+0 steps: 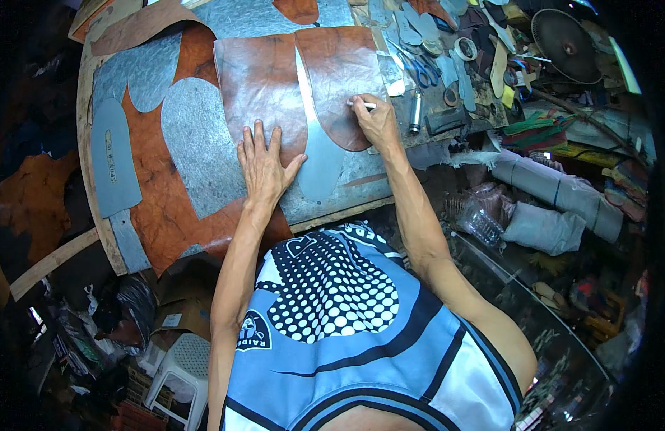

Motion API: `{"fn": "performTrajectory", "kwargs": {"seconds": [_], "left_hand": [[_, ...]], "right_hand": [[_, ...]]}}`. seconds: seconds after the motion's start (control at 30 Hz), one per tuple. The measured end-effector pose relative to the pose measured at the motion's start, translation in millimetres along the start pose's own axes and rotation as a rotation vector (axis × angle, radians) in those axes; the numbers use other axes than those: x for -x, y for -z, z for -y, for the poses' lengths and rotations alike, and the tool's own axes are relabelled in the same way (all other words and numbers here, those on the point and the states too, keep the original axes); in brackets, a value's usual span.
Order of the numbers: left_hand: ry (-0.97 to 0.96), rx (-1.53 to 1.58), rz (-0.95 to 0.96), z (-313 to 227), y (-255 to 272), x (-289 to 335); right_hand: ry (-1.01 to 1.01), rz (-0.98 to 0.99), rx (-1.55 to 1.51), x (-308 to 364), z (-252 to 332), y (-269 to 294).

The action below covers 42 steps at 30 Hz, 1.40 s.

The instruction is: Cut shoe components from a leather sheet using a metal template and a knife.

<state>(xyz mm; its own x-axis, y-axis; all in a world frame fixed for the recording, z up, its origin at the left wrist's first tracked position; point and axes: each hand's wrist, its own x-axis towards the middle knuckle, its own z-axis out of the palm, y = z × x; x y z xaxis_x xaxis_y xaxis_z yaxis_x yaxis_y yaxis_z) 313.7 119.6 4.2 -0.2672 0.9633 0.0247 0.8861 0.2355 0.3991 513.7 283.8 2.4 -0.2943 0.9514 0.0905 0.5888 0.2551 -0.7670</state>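
1. Leather [264, 79] lies flat on the table [88, 165], under a grey template [319, 154].
2. Left hand [263, 164], fingers spread, presses both still.
3. Right hand [375, 118] pinches a white marker [361, 105] at the leather's edge.

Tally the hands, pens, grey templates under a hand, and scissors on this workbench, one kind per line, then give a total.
Hands: 2, left hand and right hand
Pen: 1
Grey template: 1
Scissors: 1
Total: 5
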Motion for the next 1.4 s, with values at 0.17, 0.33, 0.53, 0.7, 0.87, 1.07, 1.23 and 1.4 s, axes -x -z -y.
{"fn": "performTrajectory", "kwargs": {"seconds": [0.17,0.33,0.53,0.7,0.87,1.07,1.23,1.4], "left_hand": [[-0.011,0.002,-0.010,0.7,-4.4,1.2],[-0.033,-0.011,-0.016,-0.1,-4.2,3.3],[-0.116,-0.057,-0.095,0.7,-2.6,-2.3],[-0.160,-0.203,-0.132,-4.0,0.3,-12.7],[-0.219,-0.044,0.005,30.1,13.5,-30.7],[-0.216,0.059,-0.091,13.6,9.8,-0.8],[-0.278,0.002,-0.138,11.5,-4.6,3.8],[-0.277,-0.018,-0.190,1.2,-14.9,5.2]], "right_hand": [[-0.083,-0.013,-0.079,1.9,-6.2,0.1],[-0.045,0.051,-0.067,-4.3,-10.7,3.3],[-0.191,-0.050,-0.445,-1.9,-18.6,20.7],[-0.138,-0.026,-0.456,11.5,17.8,0.4],[-0.109,0.081,-0.483,36.0,55.3,-43.4],[-0.159,0.066,-0.583,28.6,57.1,-51.6],[-0.197,0.131,-0.539,26.2,61.8,-53.1],[0.094,0.269,-0.279,21.0,70.3,-93.7]]}}
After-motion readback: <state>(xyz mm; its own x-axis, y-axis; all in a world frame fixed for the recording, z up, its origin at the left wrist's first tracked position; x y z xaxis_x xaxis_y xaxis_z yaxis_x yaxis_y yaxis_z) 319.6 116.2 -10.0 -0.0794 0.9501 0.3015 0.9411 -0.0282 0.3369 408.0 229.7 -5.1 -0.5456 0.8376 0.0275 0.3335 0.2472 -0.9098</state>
